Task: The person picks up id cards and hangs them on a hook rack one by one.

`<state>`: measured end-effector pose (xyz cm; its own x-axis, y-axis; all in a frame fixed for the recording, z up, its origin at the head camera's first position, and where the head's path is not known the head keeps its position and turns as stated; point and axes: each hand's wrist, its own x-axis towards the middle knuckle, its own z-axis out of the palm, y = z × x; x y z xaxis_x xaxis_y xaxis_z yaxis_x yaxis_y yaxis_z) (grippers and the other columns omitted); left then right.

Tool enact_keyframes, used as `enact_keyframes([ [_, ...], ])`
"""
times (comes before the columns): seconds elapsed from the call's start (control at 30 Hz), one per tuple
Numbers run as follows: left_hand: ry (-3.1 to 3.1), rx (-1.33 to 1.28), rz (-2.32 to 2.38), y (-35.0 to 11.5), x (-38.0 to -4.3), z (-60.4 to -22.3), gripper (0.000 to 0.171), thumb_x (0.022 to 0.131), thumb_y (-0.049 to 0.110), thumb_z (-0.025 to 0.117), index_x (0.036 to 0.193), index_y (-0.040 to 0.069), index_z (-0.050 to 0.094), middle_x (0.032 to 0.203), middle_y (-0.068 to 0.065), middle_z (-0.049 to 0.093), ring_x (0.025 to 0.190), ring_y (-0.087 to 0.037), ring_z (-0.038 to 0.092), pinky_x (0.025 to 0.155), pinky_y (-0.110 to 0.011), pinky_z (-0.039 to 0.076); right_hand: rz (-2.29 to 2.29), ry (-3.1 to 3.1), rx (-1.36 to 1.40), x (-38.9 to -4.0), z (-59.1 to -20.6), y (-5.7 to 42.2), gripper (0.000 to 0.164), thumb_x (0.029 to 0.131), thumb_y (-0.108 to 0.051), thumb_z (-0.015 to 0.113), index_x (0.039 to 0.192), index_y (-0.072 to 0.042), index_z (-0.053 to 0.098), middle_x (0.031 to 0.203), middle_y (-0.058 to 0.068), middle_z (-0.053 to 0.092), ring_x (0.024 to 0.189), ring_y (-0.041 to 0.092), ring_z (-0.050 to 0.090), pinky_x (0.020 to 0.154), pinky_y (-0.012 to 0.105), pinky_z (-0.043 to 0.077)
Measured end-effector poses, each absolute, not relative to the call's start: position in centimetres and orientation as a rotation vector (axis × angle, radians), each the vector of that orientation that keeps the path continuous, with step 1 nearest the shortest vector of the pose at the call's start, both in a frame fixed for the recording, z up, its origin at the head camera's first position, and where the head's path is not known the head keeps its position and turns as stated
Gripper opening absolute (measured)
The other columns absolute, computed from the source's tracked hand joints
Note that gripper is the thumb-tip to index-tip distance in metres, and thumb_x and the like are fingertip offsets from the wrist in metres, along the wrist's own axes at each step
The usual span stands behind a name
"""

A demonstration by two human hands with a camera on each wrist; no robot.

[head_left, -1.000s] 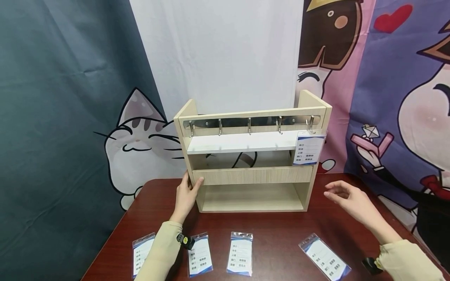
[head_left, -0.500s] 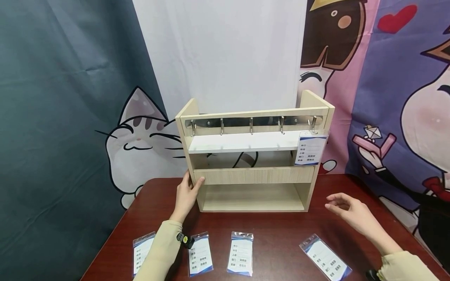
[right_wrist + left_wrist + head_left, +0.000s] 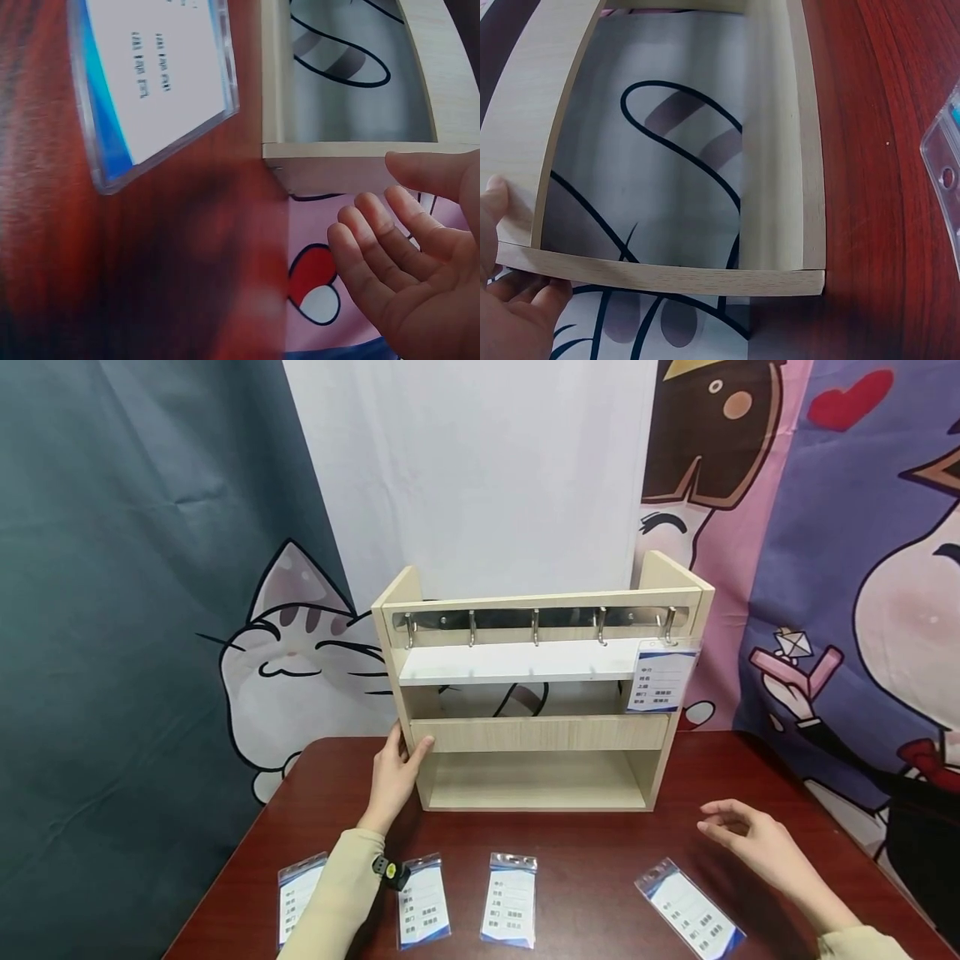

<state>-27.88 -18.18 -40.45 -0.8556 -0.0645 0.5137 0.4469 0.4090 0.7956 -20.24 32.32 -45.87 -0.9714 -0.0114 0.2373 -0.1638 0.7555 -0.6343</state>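
A pale wooden shelf rack [image 3: 532,735] stands upright on the table, with a metal hook strip [image 3: 495,619] across its upper front. From the rightmost hook hangs a badge holder [image 3: 660,681] with a printed card. My left hand [image 3: 392,777] grips the rack's left side panel; in the left wrist view the thumb lies on the front board and the fingers are on the panel's outer side. My right hand [image 3: 753,843] is right of the rack, above the table, holding nothing, fingers loosely bent. Nearest to it lies a badge holder [image 3: 690,910], set at a slant.
Along the front of the dark red table [image 3: 592,860] lie more badge holders: one in the middle [image 3: 509,902], another [image 3: 423,903] beside the left forearm, and a third [image 3: 300,893] partly hidden by the left sleeve. Printed cartoon curtains [image 3: 487,468] hang behind and around the table.
My right hand has come down and closer to the near side, toward the slanted badge holder. The left hand keeps its hold on the rack, and the hanging badge holder stays on its hook.
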Motion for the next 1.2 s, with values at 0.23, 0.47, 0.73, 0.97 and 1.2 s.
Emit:
enact_keyframes([
  [0.23,-2.193,-0.309,-1.461,-18.8,-29.6,-42.3,0.065,0.098,0.018,0.068,0.152,0.000,0.038,0.141,-0.030,0.052,0.130,-0.038,0.053,0.100,-0.050,0.048,1.020,-2.815,0.077,-19.8,-47.3,32.4,0.045,0.090,-0.031,0.078,0.122,-0.002,0.068,0.097,0.004,0.073,0.081,0.003,0.066,0.071,0.027,0.050],
  [0.47,-2.168,-0.315,-1.478,-19.2,-30.9,-44.1,0.069,0.097,0.032,0.069,0.154,0.007,0.039,0.143,-0.024,0.052,0.132,-0.035,0.052,0.101,-0.050,0.047,1.035,-2.850,0.069,-19.2,-48.4,32.5,0.046,0.088,-0.030,0.079,0.123,-0.002,0.067,0.099,0.003,0.072,0.083,0.002,0.065,0.071,0.026,0.050],
  [0.73,-2.166,-0.295,-1.478,-19.3,-30.8,-44.0,0.069,0.096,0.033,0.070,0.153,0.007,0.040,0.140,-0.024,0.055,0.129,-0.035,0.054,0.099,-0.050,0.048,1.108,-2.897,0.073,-19.1,-48.8,32.3,0.049,0.089,-0.030,0.078,0.125,0.001,0.066,0.102,0.005,0.072,0.087,0.008,0.066,0.072,0.027,0.051],
  [0.97,-2.168,-0.294,-1.484,-19.3,-30.9,-44.1,0.067,0.096,0.029,0.070,0.152,0.007,0.040,0.140,-0.024,0.054,0.129,-0.035,0.055,0.100,-0.050,0.048,1.137,-2.924,0.100,-19.3,-49.0,32.0,0.049,0.087,-0.029,0.081,0.122,0.002,0.066,0.100,0.005,0.071,0.087,0.012,0.066,0.070,0.026,0.050],
  [1.2,-2.180,-0.288,-1.458,-18.5,-29.6,-42.5,0.064,0.098,0.017,0.069,0.152,-0.002,0.038,0.140,-0.031,0.052,0.129,-0.039,0.053,0.100,-0.051,0.047,1.143,-2.960,0.127,-19.3,-49.1,32.0,0.046,0.087,-0.029,0.081,0.119,0.002,0.068,0.097,0.002,0.069,0.081,0.007,0.060,0.067,0.024,0.047],
])
